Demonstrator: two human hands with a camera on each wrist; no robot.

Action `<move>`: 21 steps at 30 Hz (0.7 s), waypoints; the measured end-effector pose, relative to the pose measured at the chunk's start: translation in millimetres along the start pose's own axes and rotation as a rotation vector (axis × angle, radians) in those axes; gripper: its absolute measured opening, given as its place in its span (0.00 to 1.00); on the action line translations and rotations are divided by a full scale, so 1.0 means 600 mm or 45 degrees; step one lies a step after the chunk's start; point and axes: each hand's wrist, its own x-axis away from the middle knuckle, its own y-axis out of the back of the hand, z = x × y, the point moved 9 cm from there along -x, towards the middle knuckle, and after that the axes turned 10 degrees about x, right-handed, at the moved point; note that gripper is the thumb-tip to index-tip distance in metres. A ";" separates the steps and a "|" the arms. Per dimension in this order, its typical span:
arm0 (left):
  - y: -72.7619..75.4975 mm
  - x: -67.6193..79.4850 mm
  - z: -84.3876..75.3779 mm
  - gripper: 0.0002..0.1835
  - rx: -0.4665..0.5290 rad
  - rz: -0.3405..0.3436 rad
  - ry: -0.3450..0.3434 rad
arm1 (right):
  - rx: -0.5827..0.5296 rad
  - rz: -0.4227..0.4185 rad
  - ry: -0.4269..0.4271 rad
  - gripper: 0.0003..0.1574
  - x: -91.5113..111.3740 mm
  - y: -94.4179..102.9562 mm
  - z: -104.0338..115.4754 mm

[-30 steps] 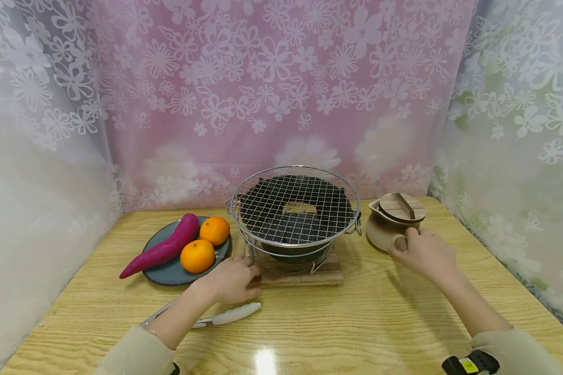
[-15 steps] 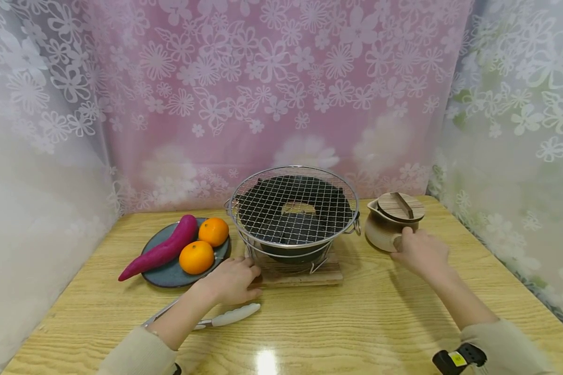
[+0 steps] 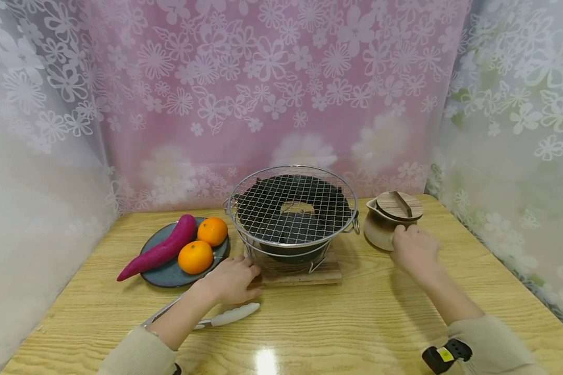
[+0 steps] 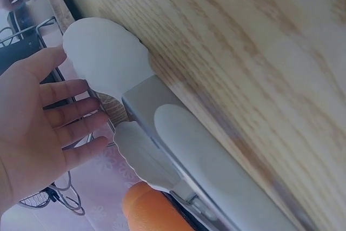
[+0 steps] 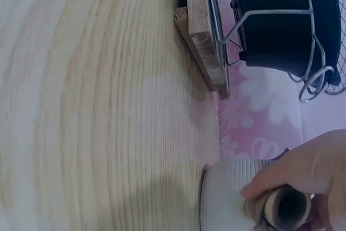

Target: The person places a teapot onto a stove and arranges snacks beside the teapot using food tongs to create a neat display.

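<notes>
At the right of the table, my right hand point(image 3: 415, 251) grips the short side handle of a beige-brown ceramic teapot point(image 3: 377, 235) with a wooden lid point(image 3: 398, 205). The right wrist view shows the thumb and fingers about the hollow round handle point(image 5: 268, 209); the teapot stands upright on the table. My left hand point(image 3: 232, 281) lies at the left front corner of a wooden board point(image 3: 305, 277), its fingers loosely extended in the left wrist view and holding nothing. Tongs with white scalloped ends point(image 4: 105, 52) lie close by, partly hidden by the left forearm in the head view.
A round wire grill rack point(image 3: 293, 211) sits over a black stove point(image 3: 291, 252) in a wire stand on the board. To the left, a blue-grey plate point(image 3: 164, 278) holds a purple sweet potato point(image 3: 161, 250) and two oranges point(image 3: 195, 257). A flowered curtain point(image 3: 281, 104) closes the back.
My right wrist and forearm have shifted left, and the hand now covers more of the teapot's handle. The left hand stays in place. The whole head view has drifted slightly.
</notes>
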 end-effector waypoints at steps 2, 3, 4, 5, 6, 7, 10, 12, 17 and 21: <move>0.000 -0.001 0.000 0.19 0.000 -0.002 -0.003 | 0.021 -0.052 -0.010 0.11 -0.001 0.003 0.002; 0.000 -0.001 -0.001 0.19 -0.001 -0.003 -0.006 | 0.029 -0.070 -0.018 0.10 -0.002 0.004 0.002; 0.000 -0.002 -0.001 0.19 -0.002 -0.005 -0.008 | 0.040 -0.082 -0.024 0.10 -0.003 0.005 0.002; 0.000 -0.002 -0.001 0.19 -0.002 -0.005 -0.010 | 0.045 -0.096 -0.031 0.10 -0.003 0.006 0.001; 0.001 -0.003 -0.001 0.19 -0.002 -0.006 -0.013 | 0.052 -0.109 -0.036 0.10 -0.004 0.007 0.001; 0.001 -0.003 -0.001 0.19 -0.001 -0.004 -0.015 | 0.058 -0.116 -0.042 0.11 -0.005 0.007 0.000; 0.001 -0.005 0.000 0.19 -0.009 -0.001 -0.013 | 0.079 -0.152 -0.048 0.14 -0.005 0.010 0.000; 0.001 -0.005 0.000 0.20 -0.011 0.000 -0.013 | 0.085 -0.164 -0.050 0.15 -0.006 0.010 -0.001; -0.001 -0.005 0.001 0.21 -0.015 0.002 -0.009 | 0.101 -0.138 -0.053 0.11 -0.010 0.005 0.001; -0.002 -0.003 0.001 0.21 -0.020 0.002 -0.008 | 0.107 -0.088 -0.061 0.11 -0.013 -0.001 0.003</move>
